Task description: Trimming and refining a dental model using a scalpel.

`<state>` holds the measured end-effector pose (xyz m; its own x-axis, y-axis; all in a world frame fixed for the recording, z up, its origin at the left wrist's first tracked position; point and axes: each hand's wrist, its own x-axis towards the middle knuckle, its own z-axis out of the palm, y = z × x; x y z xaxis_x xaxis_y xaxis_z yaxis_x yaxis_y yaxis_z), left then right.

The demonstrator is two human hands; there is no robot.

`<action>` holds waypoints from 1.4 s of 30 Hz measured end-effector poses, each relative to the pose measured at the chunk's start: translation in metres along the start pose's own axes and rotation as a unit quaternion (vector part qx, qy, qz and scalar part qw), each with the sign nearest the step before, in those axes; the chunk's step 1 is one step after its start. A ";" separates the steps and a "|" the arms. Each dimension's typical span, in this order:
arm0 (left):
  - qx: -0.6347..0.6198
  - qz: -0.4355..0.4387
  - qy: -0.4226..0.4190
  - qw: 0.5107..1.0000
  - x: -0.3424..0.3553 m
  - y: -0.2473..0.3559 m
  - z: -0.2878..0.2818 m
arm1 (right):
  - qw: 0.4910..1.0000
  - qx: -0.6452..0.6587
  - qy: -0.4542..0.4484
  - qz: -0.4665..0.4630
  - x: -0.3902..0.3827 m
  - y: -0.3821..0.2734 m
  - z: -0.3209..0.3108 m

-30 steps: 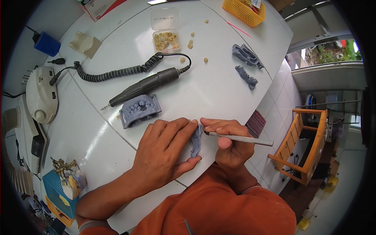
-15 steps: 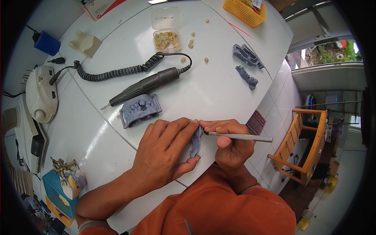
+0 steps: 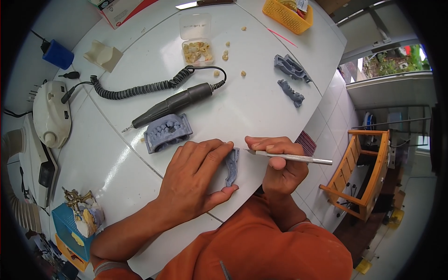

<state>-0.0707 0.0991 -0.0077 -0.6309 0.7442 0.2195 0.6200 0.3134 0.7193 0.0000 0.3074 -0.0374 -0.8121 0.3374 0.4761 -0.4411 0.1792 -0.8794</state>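
A curved grey dental model piece [image 3: 232, 169] stands on the white table [image 3: 233, 112] close to its near edge. My left hand [image 3: 189, 182] holds it, fingertips at the far end and thumb at the near end. In my right hand [image 3: 283, 170] is a slim craft knife [image 3: 298, 157] with a silver handle, its blade pointing left. A small gap separates the blade tip from the piece. Beyond my left hand sits a grey model of teeth [image 3: 168, 133], beside a black rotary handpiece [image 3: 175, 103] lying on the table.
A coiled cord runs from the handpiece toward a cream control box [image 3: 50, 114] at left. An opened clear box of tooth-like pieces [image 3: 197, 50] stands farther back. Grey model parts [image 3: 291, 67] lie at right, near a yellow basket [image 3: 287, 16]. A kitchen knife [image 3: 205, 3] rests at the far edge.
My right hand has drawn the craft knife a little to the right, off the grey piece. My left hand keeps its hold. The whole view has shifted slightly.
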 end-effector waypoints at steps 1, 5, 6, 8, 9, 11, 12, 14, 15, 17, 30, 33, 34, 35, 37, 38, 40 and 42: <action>-0.013 -0.007 0.010 1.000 0.000 -0.002 0.001 | 0.999 -0.017 0.009 -0.034 0.002 0.002 -0.001; -0.035 -0.002 0.026 0.999 -0.004 -0.007 0.004 | 0.999 -0.006 0.034 0.010 -0.004 -0.001 -0.008; -0.032 0.002 0.026 0.999 -0.003 -0.007 0.004 | 0.998 -0.047 0.031 0.013 -0.005 -0.004 -0.006; -0.022 0.004 0.037 0.999 -0.004 -0.007 0.006 | 0.990 -0.142 -0.017 -0.008 -0.004 -0.013 -0.008; -0.021 0.005 0.037 0.999 -0.005 -0.007 0.007 | 0.990 -0.142 -0.017 -0.010 -0.004 -0.017 -0.006; -0.005 0.018 0.038 0.999 -0.004 -0.006 0.007 | 0.967 -0.225 -0.075 -0.090 -0.006 -0.024 -0.001; -0.005 0.019 0.039 0.999 -0.004 -0.005 0.006 | 0.968 -0.226 -0.081 -0.079 -0.010 -0.027 0.003; 0.006 0.017 0.038 0.999 -0.004 -0.005 0.005 | 0.964 -0.233 -0.085 -0.094 -0.013 -0.021 0.007; 0.006 0.017 0.039 0.999 -0.005 -0.005 0.006 | 0.961 -0.241 -0.088 -0.107 -0.014 -0.019 0.008; 0.004 0.016 0.041 0.999 -0.004 -0.005 0.006 | 0.960 -0.248 -0.078 -0.104 -0.015 -0.020 0.007; 0.001 0.021 0.043 0.999 -0.005 -0.006 0.007 | 0.959 -0.246 -0.113 -0.079 -0.019 -0.018 0.006; 0.005 0.020 0.043 0.999 -0.005 -0.005 0.006 | 0.958 -0.250 -0.118 -0.081 -0.018 -0.017 0.006; 0.004 0.020 0.043 0.999 -0.005 -0.005 0.006 | 0.955 -0.256 -0.119 -0.086 -0.018 -0.017 0.006; 0.003 0.020 0.043 0.999 -0.005 -0.005 0.006 | 0.955 -0.256 -0.119 -0.085 -0.017 -0.017 0.007; 0.004 0.021 0.043 0.999 -0.005 -0.006 0.006 | 0.954 -0.264 -0.118 -0.085 -0.017 -0.017 0.007; 0.004 0.022 0.044 0.999 -0.004 -0.006 0.007 | 0.954 -0.264 -0.118 -0.085 -0.017 -0.017 0.007; 0.005 0.019 0.043 0.999 -0.004 -0.005 0.007 | 0.953 -0.266 -0.117 -0.086 -0.018 -0.016 0.007; 0.006 0.017 0.043 0.999 -0.004 -0.005 0.006 | 0.952 -0.266 -0.118 -0.094 -0.017 -0.017 0.006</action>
<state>-0.0679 0.0983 -0.0161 -0.6470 0.7013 0.2992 0.6467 0.2970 0.7025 0.0184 0.2928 -0.0308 -0.8287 0.0484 0.5576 -0.3815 0.6800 -0.6261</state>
